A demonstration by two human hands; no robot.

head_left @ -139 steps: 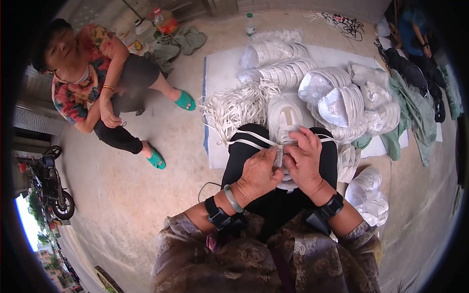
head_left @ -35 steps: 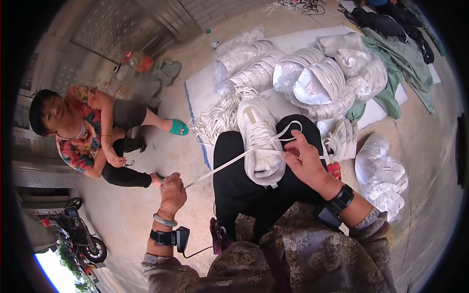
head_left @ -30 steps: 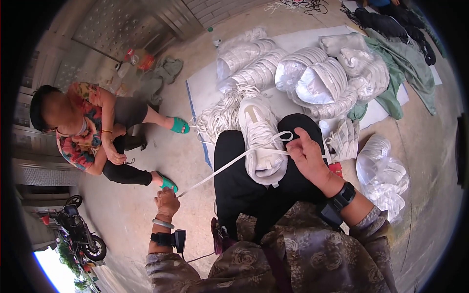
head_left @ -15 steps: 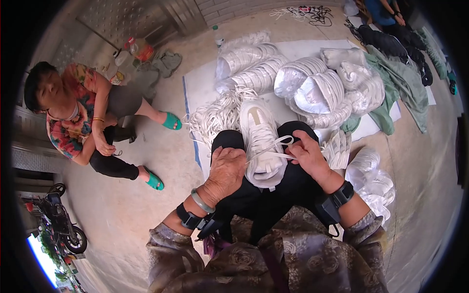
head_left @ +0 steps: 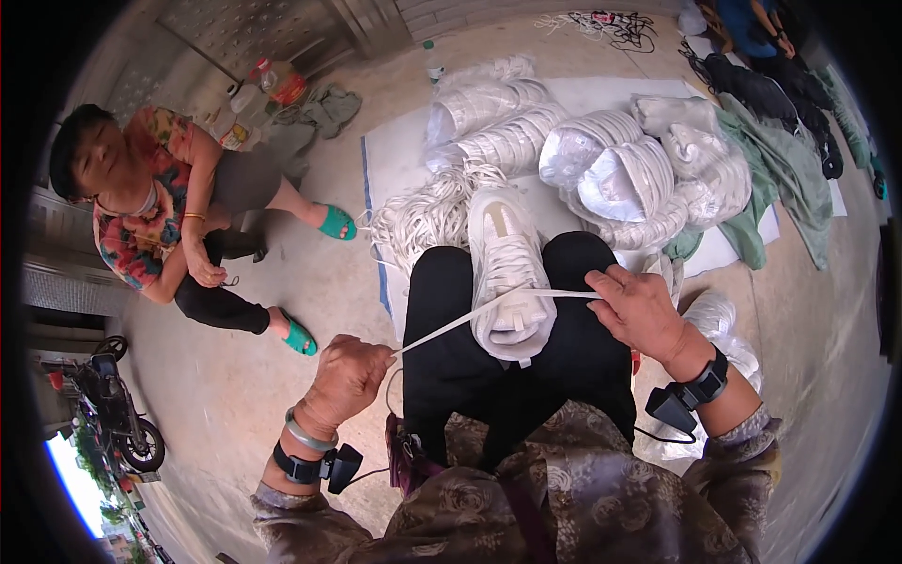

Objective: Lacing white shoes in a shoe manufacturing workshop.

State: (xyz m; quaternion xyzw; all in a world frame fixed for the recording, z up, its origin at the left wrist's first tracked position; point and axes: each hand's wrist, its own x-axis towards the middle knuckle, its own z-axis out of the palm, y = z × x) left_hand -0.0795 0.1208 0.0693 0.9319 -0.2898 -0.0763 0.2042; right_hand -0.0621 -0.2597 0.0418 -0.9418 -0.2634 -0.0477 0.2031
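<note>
Pulled wide again since half a second ago, my left hand [head_left: 349, 374] pinches the white lace [head_left: 470, 318]; my right hand [head_left: 637, 308] grips its other end over the white shoe [head_left: 507, 273] on my lap. Bagged shoes [head_left: 601, 160] crowd ahead, perhaps bundled laces [head_left: 427, 211] too.

Soft, even daylight, shadows faint; colours clear and focus sharp at centre; strong fisheye bending and a black vignette at the rim.

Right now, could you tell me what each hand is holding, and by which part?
Both hold one white lace: the left hand its free end, the right hand the stretch beside the shoe.
</note>
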